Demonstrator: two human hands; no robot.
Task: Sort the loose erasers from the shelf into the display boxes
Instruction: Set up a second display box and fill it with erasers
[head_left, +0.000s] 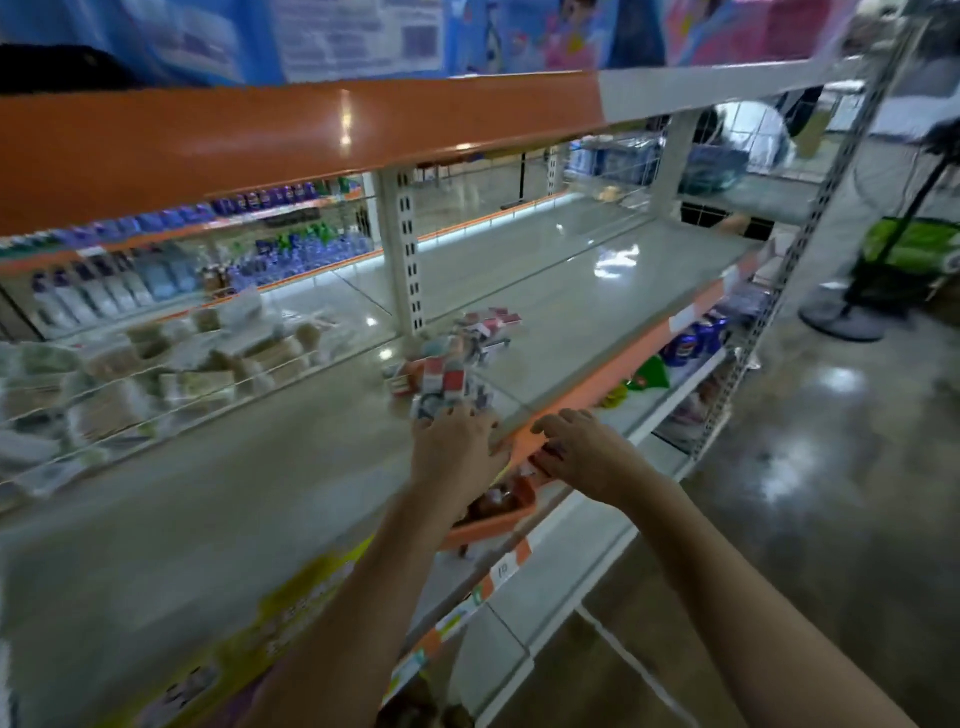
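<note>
Orange edging runs along the shelf (571, 291) at frame centre, and both hands are right at it. Left hand (457, 447) reaches onto the shelf, fingers spread flat against the loose erasers (441, 374) piled mid-frame. Right hand (587, 452) hovers just beside it, fingers relaxed, over an orange display box (493, 522) below the lip.

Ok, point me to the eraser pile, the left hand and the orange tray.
eraser pile (441, 374): head view, on the red-and-white packs at its middle.
left hand (457, 447): head view, on the back of the hand.
orange tray (488, 525): head view, on its front wall.
</note>
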